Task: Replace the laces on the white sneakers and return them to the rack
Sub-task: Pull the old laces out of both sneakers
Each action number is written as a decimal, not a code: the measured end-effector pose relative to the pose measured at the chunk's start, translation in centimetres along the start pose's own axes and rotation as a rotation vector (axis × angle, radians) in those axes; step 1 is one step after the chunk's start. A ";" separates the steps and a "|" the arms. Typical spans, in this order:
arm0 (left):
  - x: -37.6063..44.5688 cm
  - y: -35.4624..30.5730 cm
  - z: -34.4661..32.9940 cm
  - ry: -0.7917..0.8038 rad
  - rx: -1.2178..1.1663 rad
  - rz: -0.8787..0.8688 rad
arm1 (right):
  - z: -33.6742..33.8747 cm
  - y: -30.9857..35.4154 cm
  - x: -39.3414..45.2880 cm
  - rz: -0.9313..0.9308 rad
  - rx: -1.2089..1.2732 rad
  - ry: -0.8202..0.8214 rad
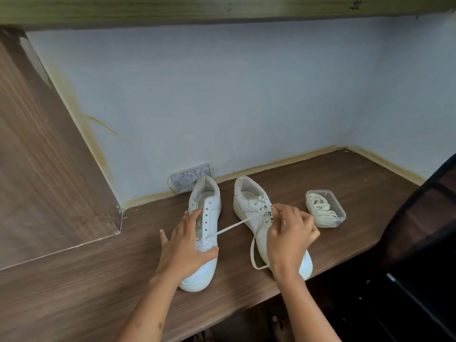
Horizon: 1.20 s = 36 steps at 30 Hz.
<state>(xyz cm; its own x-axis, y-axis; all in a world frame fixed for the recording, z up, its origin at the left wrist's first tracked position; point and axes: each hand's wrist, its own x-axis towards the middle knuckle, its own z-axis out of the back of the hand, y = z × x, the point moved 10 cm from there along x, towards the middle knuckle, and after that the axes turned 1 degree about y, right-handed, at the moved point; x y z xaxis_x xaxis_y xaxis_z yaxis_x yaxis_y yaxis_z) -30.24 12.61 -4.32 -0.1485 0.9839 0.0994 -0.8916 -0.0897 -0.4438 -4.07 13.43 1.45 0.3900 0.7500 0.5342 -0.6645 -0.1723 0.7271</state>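
Two white sneakers stand side by side on the brown wooden desk [103, 280], heels toward the wall. The left sneaker [206, 218] has empty eyelets and no lace. My left hand [185, 245] rests spread over its middle, fingers straight. The right sneaker [249, 206] carries a cream lace [234, 227]; one end stretches left across to the other shoe and a loop hangs down by the toe. My right hand [291, 233] hovers over its eyelets and pinches the lace near the tongue. A small clear plastic box [325, 208] holding more cream laces sits to the right.
A white wall socket plate [191, 177] sits on the wall just behind the left sneaker's heel. A wooden side panel [49, 169] rises at the left. A dark mesh frame [424, 218] stands at the right edge. Feet show below the desk's front edge.
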 end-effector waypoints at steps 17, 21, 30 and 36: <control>-0.1 -0.3 0.2 0.009 0.006 0.024 | -8.1 5.1 -4.6 0.378 0.124 0.526; 0.1 -0.5 0.1 0.008 0.028 0.033 | -8.0 4.0 -4.3 0.324 0.140 0.534; -0.1 -0.6 0.3 0.000 -0.021 -0.002 | -7.3 4.4 -4.8 0.376 0.095 0.472; 0.2 -0.3 -1.2 0.065 -0.106 -0.013 | -7.9 5.7 -6.5 0.447 0.106 0.493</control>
<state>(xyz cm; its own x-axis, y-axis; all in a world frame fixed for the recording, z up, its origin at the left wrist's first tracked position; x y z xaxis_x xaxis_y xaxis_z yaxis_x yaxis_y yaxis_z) -29.46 13.03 -5.21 -0.1062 0.9931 0.0494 -0.8427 -0.0636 -0.5347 -15.47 12.63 -1.32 -0.2615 0.7913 0.5527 -0.6185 -0.5770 0.5334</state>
